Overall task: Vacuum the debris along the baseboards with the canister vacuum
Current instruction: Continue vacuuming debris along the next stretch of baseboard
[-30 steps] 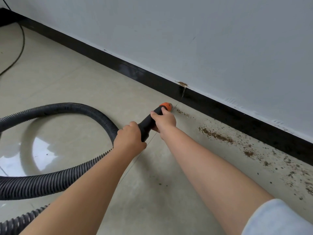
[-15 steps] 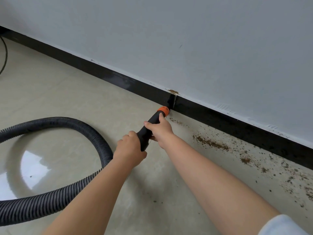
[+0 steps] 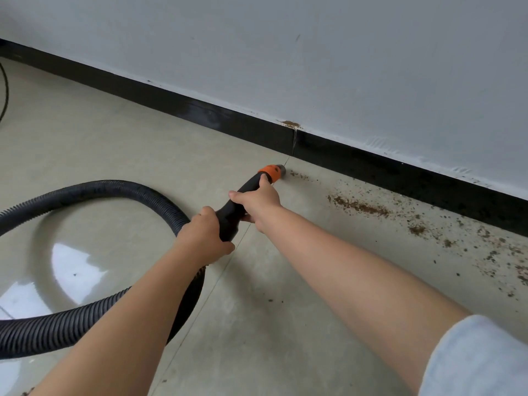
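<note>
Ahead of our hands: the debris (image 3: 360, 207) lies forward and to the right of the nozzle, in a band on the floor (image 3: 257, 324) that follows the baseboard (image 3: 357, 164).
Debris axis: we judge that its long line runs parallel to the baseboard, from just beside the nozzle tip out toward the far right edge of view, thicker in a brown streak near us and scattered farther along.
Nozzle: the orange nozzle tip (image 3: 271, 172) points away from us toward the baseboard, low to the floor, with the first specks just to its right.
Right hand: our right hand (image 3: 258, 200) grips the black handle (image 3: 234, 215) just behind the orange collar, fingers curled round it; it is the hand nearer the debris.
Left hand: our left hand (image 3: 201, 238) holds the handle farther back, where the ribbed hose (image 3: 85, 321) joins it, closed round it.
Coming move: we judge a sideways sweep to the right along the baseboard is called for, led by the right hand.
Around us: the hose loops behind and to the left of our hands, well apart from the debris; a thin dark cord (image 3: 4, 92) lies far left.
In the way: nothing stands between tip and debris; a brown smudge (image 3: 291, 124) sits on the baseboard's top edge, beyond the tip.
</note>
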Demonstrator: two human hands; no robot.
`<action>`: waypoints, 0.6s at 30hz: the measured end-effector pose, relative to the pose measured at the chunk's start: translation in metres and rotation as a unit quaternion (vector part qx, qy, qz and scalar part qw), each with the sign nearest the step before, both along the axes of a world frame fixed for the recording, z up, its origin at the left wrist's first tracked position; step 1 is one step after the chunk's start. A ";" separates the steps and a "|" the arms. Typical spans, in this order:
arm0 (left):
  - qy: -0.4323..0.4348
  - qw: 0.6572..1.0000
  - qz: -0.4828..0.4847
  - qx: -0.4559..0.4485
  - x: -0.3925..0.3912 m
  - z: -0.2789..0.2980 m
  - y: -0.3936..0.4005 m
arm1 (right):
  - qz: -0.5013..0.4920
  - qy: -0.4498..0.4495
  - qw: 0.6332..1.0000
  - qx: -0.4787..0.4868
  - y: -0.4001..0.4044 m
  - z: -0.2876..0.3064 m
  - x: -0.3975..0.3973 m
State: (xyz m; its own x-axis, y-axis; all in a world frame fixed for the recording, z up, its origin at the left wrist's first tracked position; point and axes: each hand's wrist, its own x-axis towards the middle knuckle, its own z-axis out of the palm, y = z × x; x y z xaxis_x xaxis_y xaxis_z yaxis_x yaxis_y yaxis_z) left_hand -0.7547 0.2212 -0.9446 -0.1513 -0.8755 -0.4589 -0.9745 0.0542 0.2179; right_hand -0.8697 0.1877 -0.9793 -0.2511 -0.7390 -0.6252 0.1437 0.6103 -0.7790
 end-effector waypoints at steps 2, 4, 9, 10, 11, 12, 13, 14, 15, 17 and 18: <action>-0.003 1.000 -0.014 0.005 0.006 0.004 0.002 | -0.004 0.012 1.000 0.006 0.005 0.001 0.005; -0.003 1.000 -0.023 0.008 0.006 0.006 0.004 | -0.008 0.017 1.000 0.008 0.009 0.001 0.005; 0.028 0.999 -0.019 0.014 -0.002 0.004 0.002 | -0.017 0.011 1.000 0.009 0.008 0.008 -0.004; 0.028 0.999 -0.019 0.012 -0.004 0.003 0.001 | -0.020 0.007 1.000 0.011 0.007 0.009 -0.006; 0.026 0.999 -0.020 0.010 -0.007 0.003 0.001 | -0.022 0.005 1.000 0.013 0.007 0.010 -0.008; 0.025 0.999 -0.023 0.008 -0.009 0.002 0.000 | -0.025 0.003 1.000 0.014 0.006 0.010 -0.011; 0.025 0.999 -0.025 0.007 -0.012 0.002 -0.001 | -0.028 0.003 0.999 0.015 0.005 0.010 -0.014; 0.025 0.999 -0.028 0.007 -0.015 0.001 -0.002 | -0.032 0.003 0.999 0.014 0.005 0.011 -0.016; 0.024 0.999 -0.032 0.006 -0.017 0.001 -0.003 | -0.035 0.005 0.999 0.013 0.004 0.011 -0.018; 0.020 0.999 -0.043 0.002 -0.020 0.002 -0.005 | -0.039 0.017 0.999 0.011 0.004 0.012 -0.021; 0.019 0.999 -0.048 0.004 -0.021 0.003 -0.006 | -0.040 0.022 0.999 0.013 0.005 0.012 -0.022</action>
